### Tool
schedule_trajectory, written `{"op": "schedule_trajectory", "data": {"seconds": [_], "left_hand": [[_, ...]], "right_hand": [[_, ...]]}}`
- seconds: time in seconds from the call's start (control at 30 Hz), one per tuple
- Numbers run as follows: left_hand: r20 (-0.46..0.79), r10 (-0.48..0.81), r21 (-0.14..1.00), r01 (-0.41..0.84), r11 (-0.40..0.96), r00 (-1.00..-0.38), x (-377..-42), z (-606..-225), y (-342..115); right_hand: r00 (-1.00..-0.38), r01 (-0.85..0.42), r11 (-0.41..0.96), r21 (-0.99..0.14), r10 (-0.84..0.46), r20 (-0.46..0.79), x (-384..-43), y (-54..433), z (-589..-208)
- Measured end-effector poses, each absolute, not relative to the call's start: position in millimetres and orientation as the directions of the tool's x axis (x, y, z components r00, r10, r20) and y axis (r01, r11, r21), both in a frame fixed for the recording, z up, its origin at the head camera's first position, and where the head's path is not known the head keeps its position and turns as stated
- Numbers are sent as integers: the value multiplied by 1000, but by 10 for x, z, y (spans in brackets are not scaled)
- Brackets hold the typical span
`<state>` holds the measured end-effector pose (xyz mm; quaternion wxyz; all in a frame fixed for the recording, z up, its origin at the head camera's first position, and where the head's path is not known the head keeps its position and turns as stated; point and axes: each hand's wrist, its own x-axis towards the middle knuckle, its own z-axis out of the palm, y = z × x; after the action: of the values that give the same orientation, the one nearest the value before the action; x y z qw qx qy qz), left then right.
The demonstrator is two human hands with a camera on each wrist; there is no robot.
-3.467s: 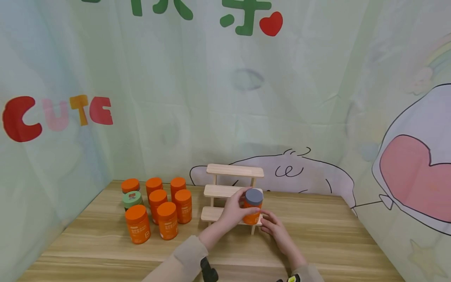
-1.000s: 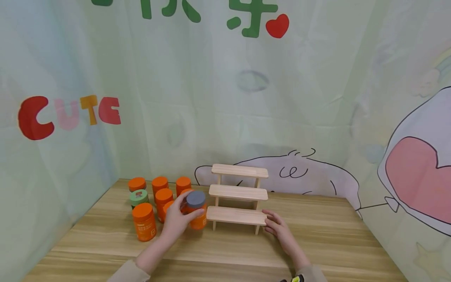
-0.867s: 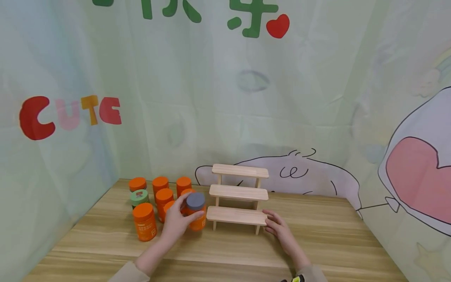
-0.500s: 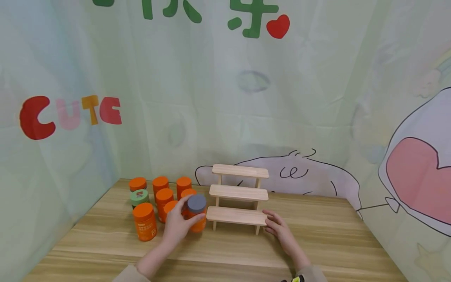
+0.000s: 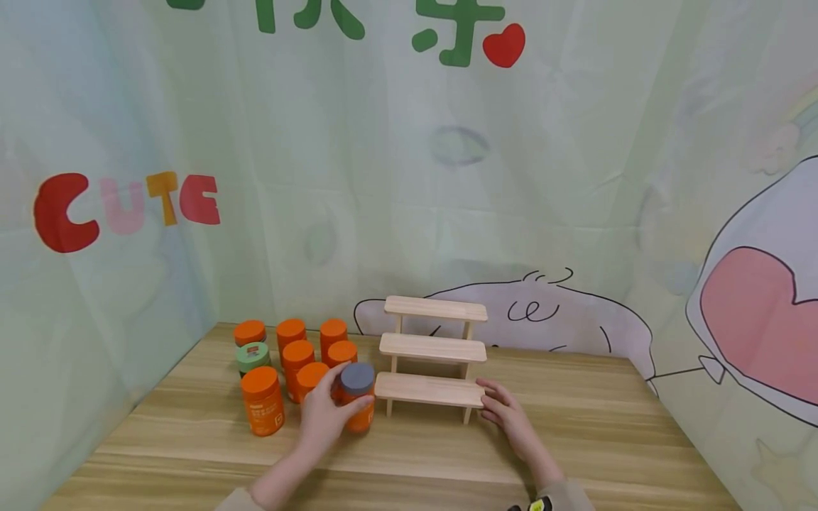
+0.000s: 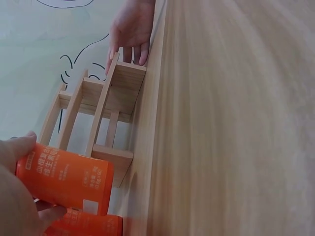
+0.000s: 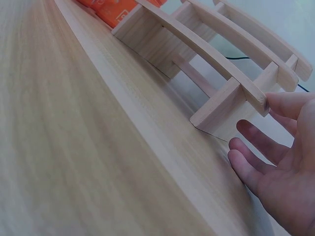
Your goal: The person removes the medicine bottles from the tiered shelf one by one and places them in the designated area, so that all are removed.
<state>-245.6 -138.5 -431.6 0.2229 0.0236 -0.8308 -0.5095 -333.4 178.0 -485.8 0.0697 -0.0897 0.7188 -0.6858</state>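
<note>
My left hand grips an orange jar with a grey-blue lid, fingers and thumb around its sides. The jar is upright, left of the wooden three-step stand and in front of the other orange jars. Whether its base touches the table is hard to tell. In the left wrist view the orange body of this held jar shows printed white text. My right hand rests at the right end of the stand's lowest step. In the right wrist view one digit touches the step's corner, while the other fingers are loosely bent, apart from it.
Several orange-lidded jars stand together on the left of the wood-grain table. Among them is a jar with a green lid. A printed cloth curtain encloses the table's back and sides.
My left hand has carried the grey-lidded jar from the stand's lowest step leftward to beside the other jars, then slightly toward the front. My right hand has stayed at the stand's right end.
</note>
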Motion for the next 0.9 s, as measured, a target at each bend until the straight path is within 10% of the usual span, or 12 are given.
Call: {"op": "schedule_trajectory", "data": {"seconds": [0.9], "left_hand": [[275, -289, 862, 102, 497, -917, -2439, -4401, -1337]], "right_hand": [[-974, -44, 32, -999, -225, 35, -3340, 1774, -4869]]}}
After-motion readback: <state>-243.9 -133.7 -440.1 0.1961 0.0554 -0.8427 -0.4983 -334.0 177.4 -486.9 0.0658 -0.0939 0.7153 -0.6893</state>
